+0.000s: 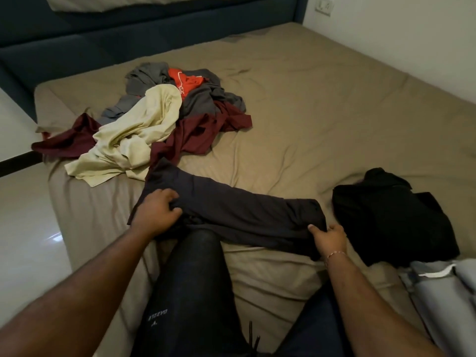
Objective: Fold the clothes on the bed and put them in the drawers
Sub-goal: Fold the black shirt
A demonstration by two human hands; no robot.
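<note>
The dark navy garment [231, 210], soft and folded into a long band, lies on the tan sheet [322, 119] between your hands, across your knee [198, 243]. Beyond your left hand a rumpled pile of clothes [159, 119]; outside your right, a black folded stack [391, 215]. Your left hand [157, 212] bunches one end; your right hand [329, 238] pinches the other.

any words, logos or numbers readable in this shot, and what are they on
Print on the person's dark trouser leg: upside down in this view, about six white letters, perhaps "GAZELA", too blurred to be sure, with a small mark beneath.
White script on the orange shirt in the clothes pile: too small and crumpled to read.
Wall socket plate: no readable marking.
Nothing else carries text.
</note>
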